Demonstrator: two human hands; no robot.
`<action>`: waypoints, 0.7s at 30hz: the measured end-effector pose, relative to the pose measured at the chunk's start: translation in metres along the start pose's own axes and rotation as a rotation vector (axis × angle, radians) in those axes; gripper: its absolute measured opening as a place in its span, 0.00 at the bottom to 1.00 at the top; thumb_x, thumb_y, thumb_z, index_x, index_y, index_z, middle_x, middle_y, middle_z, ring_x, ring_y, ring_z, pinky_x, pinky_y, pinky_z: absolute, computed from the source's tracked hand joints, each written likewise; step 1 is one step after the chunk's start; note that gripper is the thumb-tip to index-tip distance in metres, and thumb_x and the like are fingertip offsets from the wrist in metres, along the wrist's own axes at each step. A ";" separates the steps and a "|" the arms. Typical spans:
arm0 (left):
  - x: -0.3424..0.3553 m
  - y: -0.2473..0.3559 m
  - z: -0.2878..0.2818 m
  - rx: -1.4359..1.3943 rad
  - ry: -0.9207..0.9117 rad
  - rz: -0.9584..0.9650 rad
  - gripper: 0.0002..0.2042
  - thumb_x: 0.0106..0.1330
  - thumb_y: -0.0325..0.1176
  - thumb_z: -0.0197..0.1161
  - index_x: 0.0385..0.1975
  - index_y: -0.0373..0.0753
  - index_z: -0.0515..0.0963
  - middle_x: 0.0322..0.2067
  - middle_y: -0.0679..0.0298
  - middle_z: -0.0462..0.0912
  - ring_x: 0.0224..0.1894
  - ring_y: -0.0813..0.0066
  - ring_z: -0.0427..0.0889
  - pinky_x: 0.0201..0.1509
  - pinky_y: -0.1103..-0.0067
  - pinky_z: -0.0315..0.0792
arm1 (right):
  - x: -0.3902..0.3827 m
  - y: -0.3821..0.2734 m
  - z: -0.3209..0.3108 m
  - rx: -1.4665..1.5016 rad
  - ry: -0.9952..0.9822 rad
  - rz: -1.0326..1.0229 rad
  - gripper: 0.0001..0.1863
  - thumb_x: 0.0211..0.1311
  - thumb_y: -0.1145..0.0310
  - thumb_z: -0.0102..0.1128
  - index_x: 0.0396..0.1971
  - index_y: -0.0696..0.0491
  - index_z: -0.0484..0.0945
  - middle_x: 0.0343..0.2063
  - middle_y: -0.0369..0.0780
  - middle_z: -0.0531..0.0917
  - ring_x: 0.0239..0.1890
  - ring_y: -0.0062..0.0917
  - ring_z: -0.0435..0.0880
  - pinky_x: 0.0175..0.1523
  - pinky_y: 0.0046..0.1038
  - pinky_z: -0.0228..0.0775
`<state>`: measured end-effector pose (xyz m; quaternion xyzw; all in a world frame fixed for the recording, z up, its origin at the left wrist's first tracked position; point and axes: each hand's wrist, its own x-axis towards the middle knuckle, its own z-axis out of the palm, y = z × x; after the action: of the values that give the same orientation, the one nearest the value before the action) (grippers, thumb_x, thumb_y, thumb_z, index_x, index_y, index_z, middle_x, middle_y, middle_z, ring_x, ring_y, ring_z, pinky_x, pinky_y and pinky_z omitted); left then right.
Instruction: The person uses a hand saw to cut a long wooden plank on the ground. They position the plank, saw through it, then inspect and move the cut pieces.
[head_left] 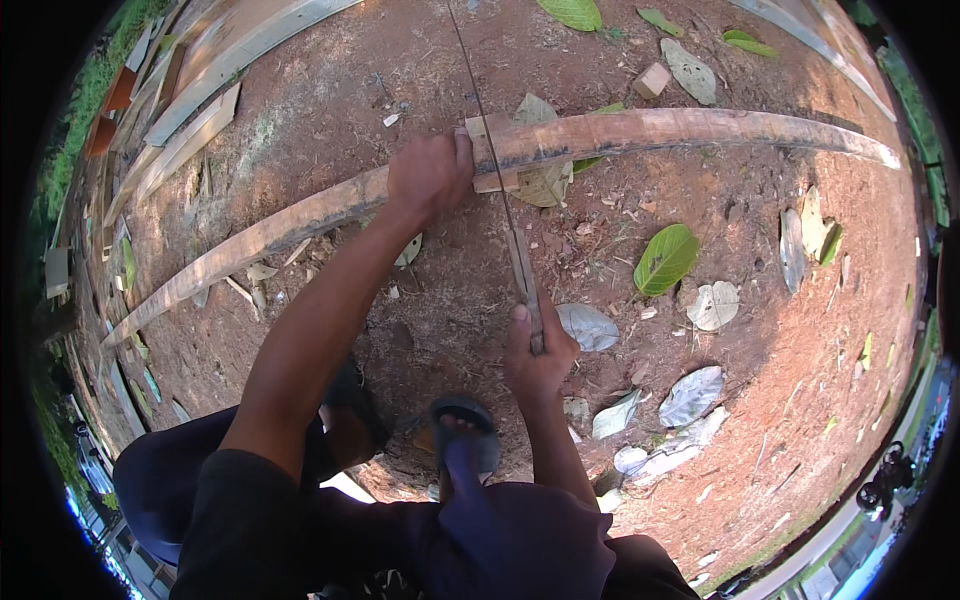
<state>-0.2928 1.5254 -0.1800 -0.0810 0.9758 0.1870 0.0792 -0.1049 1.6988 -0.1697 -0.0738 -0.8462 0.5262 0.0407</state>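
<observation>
- The right hand [540,358] is clamped around the handle of what looks like a saw; the left hand [428,172] bears down on the plank, its fingertips hidden, so I cannot tell whether they wrap underneath.
- The plank [680,127], the longest thing near the hands, lies beyond the right hand, away from the body. Its long axis runs left to right, its curve perhaps partly the lens's.
- The saw [522,268] points away from the person, its far end leaning left. It runs crosswise to the plank, crossing just right of the left hand, which is much nearer this crossing than the right hand. Whether the blade touches the wood, I cannot tell.
- A wooden block [497,183] shows at the plank's near edge, beside the crossing, seemingly under the plank.
- No brand, label or writing can be read on the plank, saw or block.
</observation>
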 end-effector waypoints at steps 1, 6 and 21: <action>0.000 0.002 0.001 -0.003 0.029 0.007 0.29 0.76 0.48 0.41 0.29 0.28 0.83 0.30 0.36 0.82 0.36 0.36 0.83 0.48 0.52 0.75 | 0.037 -0.005 0.018 0.043 0.019 -0.037 0.22 0.65 0.70 0.62 0.57 0.60 0.77 0.29 0.47 0.87 0.26 0.30 0.88 0.32 0.29 0.77; -0.003 -0.008 0.002 0.035 0.035 0.007 0.29 0.76 0.48 0.41 0.31 0.27 0.83 0.33 0.35 0.82 0.38 0.36 0.83 0.50 0.52 0.75 | 0.007 -0.003 0.001 0.052 0.005 0.026 0.18 0.70 0.68 0.57 0.54 0.63 0.79 0.27 0.41 0.84 0.24 0.19 0.79 0.31 0.26 0.72; -0.001 -0.013 0.009 0.036 0.123 0.048 0.26 0.74 0.46 0.45 0.26 0.32 0.84 0.28 0.40 0.84 0.33 0.39 0.85 0.43 0.55 0.79 | 0.025 -0.006 0.011 0.107 -0.015 0.056 0.20 0.67 0.69 0.60 0.55 0.62 0.79 0.32 0.44 0.88 0.29 0.20 0.85 0.35 0.25 0.75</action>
<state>-0.2881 1.5165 -0.1927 -0.0673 0.9837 0.1661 0.0160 -0.1320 1.6909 -0.1698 -0.0913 -0.8148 0.5720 0.0235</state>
